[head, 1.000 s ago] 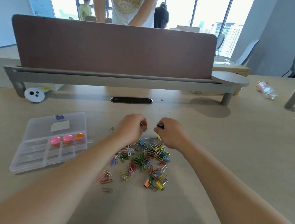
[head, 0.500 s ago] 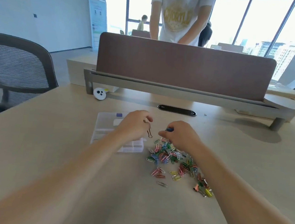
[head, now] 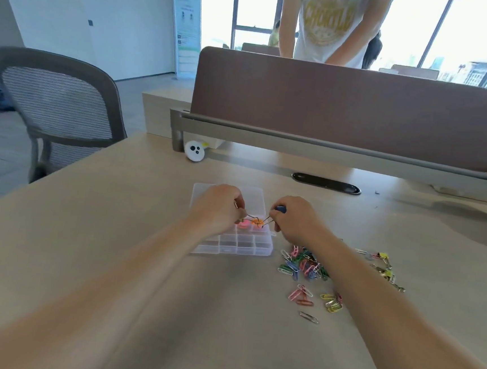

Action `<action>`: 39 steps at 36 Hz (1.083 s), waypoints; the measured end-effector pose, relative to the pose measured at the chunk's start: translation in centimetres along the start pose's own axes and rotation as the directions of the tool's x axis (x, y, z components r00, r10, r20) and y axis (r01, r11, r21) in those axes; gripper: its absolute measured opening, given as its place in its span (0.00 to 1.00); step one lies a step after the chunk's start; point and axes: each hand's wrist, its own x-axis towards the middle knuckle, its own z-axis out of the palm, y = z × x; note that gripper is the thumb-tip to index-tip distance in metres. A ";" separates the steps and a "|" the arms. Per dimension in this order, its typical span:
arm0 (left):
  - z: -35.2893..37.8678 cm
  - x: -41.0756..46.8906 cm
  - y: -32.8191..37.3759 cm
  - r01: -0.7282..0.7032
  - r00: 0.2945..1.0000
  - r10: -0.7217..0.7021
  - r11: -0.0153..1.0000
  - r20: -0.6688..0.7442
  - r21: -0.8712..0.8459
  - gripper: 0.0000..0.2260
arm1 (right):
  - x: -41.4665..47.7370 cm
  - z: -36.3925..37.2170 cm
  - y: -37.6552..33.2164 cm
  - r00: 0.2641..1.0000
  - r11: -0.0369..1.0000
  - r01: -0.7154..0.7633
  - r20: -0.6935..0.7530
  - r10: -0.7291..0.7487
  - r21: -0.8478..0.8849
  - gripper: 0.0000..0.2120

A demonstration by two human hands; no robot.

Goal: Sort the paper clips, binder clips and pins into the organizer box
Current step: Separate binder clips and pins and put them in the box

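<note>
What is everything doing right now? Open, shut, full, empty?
Organizer box: lid open, front compartments look empty.
Left hand: pinching a small clip over the box.
Right hand: pinching a blue-topped clip.
Paper clips: loose pile on the desk.
Binder clips: scattered, unsorted.

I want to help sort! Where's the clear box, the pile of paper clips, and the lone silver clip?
organizer box (head: 230, 249), head view, front wall.
paper clip pile (head: 305, 266), head view, middle.
silver paper clip (head: 309, 317), head view, middle.
</note>
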 end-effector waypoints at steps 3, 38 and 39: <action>0.2 0.1 -0.4 -0.022 1.000 0.022 0.999 0.017 0.026 0.03 | 0.3 0.6 0.0 1.000 1.000 -0.002 0.007 0.002 0.004 0.10; 2.3 0.2 0.4 -0.034 0.995 0.004 0.956 0.101 0.292 0.09 | 1.4 2.6 1.0 0.998 0.998 0.000 0.060 0.003 -0.058 0.09; 2.3 0.3 0.4 -0.034 0.995 0.004 0.955 0.103 0.294 0.08 | 1.4 2.6 0.9 0.998 0.999 0.000 0.064 0.003 -0.052 0.08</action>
